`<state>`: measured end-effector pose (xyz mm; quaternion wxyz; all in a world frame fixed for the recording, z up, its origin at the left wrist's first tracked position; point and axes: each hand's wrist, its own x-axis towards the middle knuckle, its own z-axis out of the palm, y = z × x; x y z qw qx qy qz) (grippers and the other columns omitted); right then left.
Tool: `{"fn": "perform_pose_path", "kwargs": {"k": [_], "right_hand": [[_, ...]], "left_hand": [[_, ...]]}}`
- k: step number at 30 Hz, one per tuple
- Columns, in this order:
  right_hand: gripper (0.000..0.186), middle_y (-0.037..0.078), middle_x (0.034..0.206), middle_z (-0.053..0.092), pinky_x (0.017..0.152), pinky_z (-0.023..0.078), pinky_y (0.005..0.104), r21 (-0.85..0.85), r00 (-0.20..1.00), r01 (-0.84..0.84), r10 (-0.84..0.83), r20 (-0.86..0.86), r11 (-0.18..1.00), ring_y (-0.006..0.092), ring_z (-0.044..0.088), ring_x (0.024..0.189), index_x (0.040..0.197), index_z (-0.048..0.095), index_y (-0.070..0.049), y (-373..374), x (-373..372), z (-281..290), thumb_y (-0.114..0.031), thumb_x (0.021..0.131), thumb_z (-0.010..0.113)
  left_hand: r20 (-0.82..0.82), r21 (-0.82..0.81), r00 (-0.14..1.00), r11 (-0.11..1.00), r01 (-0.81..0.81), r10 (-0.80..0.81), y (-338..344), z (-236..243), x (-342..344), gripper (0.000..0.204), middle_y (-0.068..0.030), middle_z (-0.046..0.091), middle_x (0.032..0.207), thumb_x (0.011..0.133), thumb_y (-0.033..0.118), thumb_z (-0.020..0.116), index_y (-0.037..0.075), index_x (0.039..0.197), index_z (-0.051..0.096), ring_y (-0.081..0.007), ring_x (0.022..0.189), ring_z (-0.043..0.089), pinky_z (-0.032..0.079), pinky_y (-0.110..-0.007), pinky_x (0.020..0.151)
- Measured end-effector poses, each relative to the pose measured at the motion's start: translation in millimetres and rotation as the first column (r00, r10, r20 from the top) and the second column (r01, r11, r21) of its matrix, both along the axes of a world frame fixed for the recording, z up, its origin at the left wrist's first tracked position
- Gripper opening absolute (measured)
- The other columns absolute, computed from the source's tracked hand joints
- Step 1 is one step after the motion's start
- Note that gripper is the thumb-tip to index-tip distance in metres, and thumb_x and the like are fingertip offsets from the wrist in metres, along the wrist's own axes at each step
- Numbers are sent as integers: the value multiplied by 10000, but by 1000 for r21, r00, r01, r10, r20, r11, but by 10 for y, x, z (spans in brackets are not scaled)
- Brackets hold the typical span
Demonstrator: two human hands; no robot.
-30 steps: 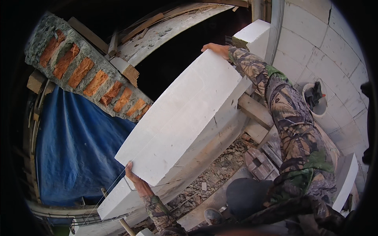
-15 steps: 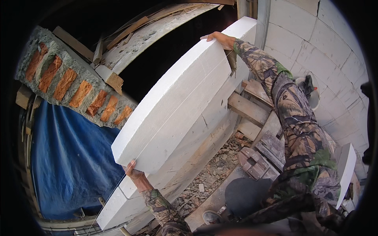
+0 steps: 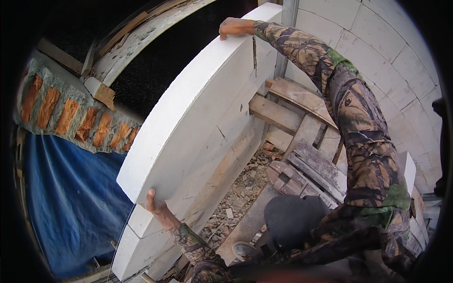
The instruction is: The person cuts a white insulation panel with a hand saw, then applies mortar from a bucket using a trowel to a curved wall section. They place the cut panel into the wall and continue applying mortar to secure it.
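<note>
A long white aerated concrete block [image 3: 188, 94] lies along the top of a low wall of similar white blocks [image 3: 141, 243], with a narrow dark joint between its far end and the adjoining white block [image 3: 270, 14]. My right hand [image 3: 235, 28] is on its top near that far end, fingers curled down against the surface. At the near end, my left hand [image 3: 158, 208] grips the lower corner, thumb up against the side face; its other fingers are mostly hidden. Both forearms wear camouflage sleeves.
Left stands a broken brick-and-mortar edge [image 3: 71, 113] above a blue tarp [image 3: 75, 203]. Rubble [image 3: 236, 198] lies along the wall's foot. Wooden planks [image 3: 276, 113] and a dusty pallet-like piece [image 3: 295, 181] are right of it. A white block wall [image 3: 368, 52] rises at the right.
The block has come down and sits closer to the far block, narrowing the gap. My right hand has shifted from its far end onto its top. The view has moved slightly.
</note>
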<state>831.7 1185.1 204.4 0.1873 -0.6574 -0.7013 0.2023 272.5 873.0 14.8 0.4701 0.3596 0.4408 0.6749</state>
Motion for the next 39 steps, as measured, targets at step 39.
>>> {"fn": "perform_pose_path", "kwargs": {"k": [39], "right_hand": [[245, 175, 946, 738, 812, 540, 409, -93, 903, 424, -429, -38, 901, 343, 700, 853, 1044, 736, 16, -5182, 737, -2360, -181, 954, 623]], "left_hand": [[-10, 87, 995, 992, 97, -96, 463, -199, -519, 686, -246, 667, 1162, 690, 367, 770, -129, 1153, 666, -368, 1107, 639, 452, -509, 984]]}}
